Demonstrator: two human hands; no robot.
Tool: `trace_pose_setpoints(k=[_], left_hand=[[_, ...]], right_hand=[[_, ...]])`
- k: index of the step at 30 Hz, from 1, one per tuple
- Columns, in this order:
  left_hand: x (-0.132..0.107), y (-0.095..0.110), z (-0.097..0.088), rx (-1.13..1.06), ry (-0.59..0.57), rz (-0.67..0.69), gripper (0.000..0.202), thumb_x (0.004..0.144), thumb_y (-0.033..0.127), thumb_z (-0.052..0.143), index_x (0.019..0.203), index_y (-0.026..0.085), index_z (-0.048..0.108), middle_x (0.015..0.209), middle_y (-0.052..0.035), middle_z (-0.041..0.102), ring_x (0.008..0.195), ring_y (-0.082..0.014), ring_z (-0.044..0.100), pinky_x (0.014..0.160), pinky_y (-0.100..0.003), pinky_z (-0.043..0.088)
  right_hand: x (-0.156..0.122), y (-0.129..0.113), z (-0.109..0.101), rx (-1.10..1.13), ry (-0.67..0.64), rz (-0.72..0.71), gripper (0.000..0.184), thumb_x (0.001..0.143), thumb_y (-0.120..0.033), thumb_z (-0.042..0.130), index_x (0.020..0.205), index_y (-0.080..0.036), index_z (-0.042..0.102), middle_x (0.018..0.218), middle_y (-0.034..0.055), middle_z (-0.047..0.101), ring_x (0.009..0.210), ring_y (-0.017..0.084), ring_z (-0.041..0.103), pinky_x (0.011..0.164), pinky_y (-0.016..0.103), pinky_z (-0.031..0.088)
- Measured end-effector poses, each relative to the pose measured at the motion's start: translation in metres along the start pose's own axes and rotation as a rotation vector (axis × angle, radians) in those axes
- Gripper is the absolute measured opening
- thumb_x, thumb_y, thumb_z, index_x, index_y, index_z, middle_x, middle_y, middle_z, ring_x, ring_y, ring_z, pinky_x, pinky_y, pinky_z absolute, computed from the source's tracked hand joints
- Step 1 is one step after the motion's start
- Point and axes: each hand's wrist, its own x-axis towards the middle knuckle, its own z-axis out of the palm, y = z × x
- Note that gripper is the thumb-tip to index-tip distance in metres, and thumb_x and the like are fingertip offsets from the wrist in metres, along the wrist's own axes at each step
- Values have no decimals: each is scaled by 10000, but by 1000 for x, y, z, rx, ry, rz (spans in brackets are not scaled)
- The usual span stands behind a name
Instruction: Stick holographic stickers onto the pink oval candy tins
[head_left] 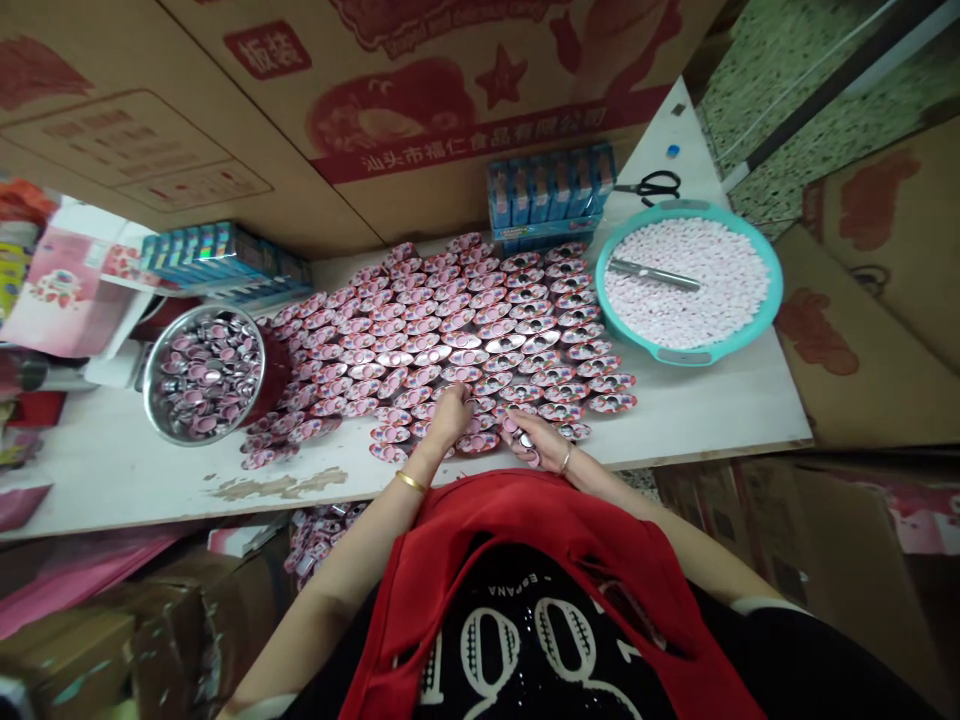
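Rows of small, eye-shaped packages (420, 325) with red and pink printing stand close together on the white table. Many have pink round lids on top, while some at the right show dark openings. My left hand (450, 415) is closed at the front rows, fingertips down at a package; what it pinches is hidden. Just to its right, my right hand (541, 442) curls around several small pink and silver lids (525, 440). More such lids (210, 370) fill a steel bowl (154, 410) at the left.
A turquoise basin (694, 354) of small pale candies (690, 270) holds a metal scoop (656, 274) at the right. Behind it lie black scissors (656, 187). Blue boxes (551, 195) stand against large cartons (420, 120); another blue stack (217, 255) is at left.
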Motion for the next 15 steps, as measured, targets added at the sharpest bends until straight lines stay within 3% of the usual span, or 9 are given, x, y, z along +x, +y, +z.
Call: trace_pose_setpoints(k=[5, 10, 15], left_hand=[[4, 6, -5, 168, -109, -77, 132, 803, 234, 578, 884, 187, 671, 943, -104, 709, 939, -222, 644, 814, -297, 459], [19, 13, -8, 295, -225, -189, 288, 769, 382, 654, 948, 164, 708, 1044, -173, 711, 996, -293, 662, 810, -344, 497], [31, 16, -13, 349, -292, -218, 392, 726, 406, 711, 1014, 140, 718, 1124, -201, 693, 1032, -313, 667, 828, -345, 518]], right_hand=[[5, 0, 0, -33, 1, 18, 407, 798, -581, 646, 905, -213, 511, 604, -68, 513, 370, 21, 283, 337, 146, 106], [9, -1, -2, -41, 0, 31, 421, 825, -595, 608, 973, -204, 558, 598, -55, 534, 359, 29, 300, 332, 155, 118], [14, -2, -1, -13, -4, 31, 399, 853, -550, 569, 987, -175, 591, 597, -31, 563, 359, 42, 316, 319, 166, 143]])
